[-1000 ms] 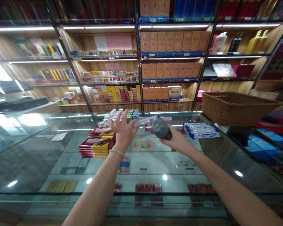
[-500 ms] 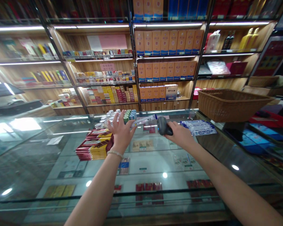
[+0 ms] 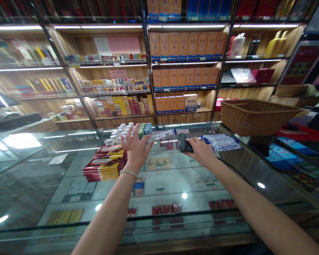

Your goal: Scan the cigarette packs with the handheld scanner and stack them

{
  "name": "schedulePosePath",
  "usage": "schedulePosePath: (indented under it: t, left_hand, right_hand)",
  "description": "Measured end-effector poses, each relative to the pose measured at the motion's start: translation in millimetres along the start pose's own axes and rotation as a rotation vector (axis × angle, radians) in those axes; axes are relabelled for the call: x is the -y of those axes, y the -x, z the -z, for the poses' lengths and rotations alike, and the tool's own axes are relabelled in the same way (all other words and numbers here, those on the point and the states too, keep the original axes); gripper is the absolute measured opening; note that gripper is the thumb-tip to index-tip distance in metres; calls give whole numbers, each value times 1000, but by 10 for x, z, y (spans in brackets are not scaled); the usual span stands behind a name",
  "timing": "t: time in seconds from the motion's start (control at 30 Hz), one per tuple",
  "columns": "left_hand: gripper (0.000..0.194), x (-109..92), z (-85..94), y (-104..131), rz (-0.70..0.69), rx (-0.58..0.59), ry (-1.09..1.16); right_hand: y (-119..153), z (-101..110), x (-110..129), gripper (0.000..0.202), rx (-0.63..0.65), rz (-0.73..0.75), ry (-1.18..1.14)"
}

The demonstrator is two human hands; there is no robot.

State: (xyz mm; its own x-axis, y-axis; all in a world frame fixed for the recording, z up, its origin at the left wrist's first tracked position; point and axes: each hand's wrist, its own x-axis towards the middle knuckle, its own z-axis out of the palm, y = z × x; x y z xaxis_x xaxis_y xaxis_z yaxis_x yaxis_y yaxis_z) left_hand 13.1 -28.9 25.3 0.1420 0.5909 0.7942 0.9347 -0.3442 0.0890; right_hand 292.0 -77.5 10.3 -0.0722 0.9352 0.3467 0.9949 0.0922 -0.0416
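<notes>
My left hand [image 3: 135, 147] pinches one end of a slim clear-and-blue packet [image 3: 163, 134] between thumb and a finger, while its other fingers spread upward. A dark handheld barcode scanner [image 3: 184, 143] is wrapped in my right hand [image 3: 202, 150], its head close to the packet's far end. Beside my left wrist lies a stack of red-and-yellow packs [image 3: 103, 168]. Small cans with white tops [image 3: 117, 136] and green ones [image 3: 142, 129] stand behind the left hand, partly hidden by it. A pile of similar slim blue-and-white packets [image 3: 220, 142] lies right of the scanner.
Everything rests on a glass display counter [image 3: 164, 179] with boxed goods under the glass. A wicker basket [image 3: 257, 117] stands at the back right. Shelves with orange boxes [image 3: 184, 46] line the wall. The scanner's black cable [image 3: 236, 170] trails behind my right forearm.
The view has shifted slightly. The scanner has turned a little, and its small blue light no longer shows. Both hands keep their grips.
</notes>
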Motion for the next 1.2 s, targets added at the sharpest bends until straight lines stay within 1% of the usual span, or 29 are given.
schedulePosePath:
  t: [0.23,0.4,0.53,0.6,0.83,1.03,1.13,1.2]
  left_hand:
    - [21,6,-13,0,3,10,-10]
    - [20,-6,-3,-7,8,8,8]
    - [20,-7,-7,-5,10,12,7]
    - [20,-7,-8,-2,9,10,13]
    - [20,-21,5,5,4,24,-1]
    - [19,-22,-9,15,-2,19,-12]
    - [19,-27,-13,20,-1,3,0]
    - [19,-36,-7,17,0,0,6]
  right_hand:
    - [-9,-85,-5,44,-41,26,-33]
    - [-17,-185,-32,44,-100,66,22]
    - [-11,-237,-24,47,-115,69,53]
    - [-7,-257,-16,50,-100,63,57]
    - [-27,-324,-27,56,10,54,17]
    - [-18,-294,-25,63,81,50,-5]
    - [1,-248,-18,72,70,63,-3]
    - [-2,-208,-23,72,22,70,5]
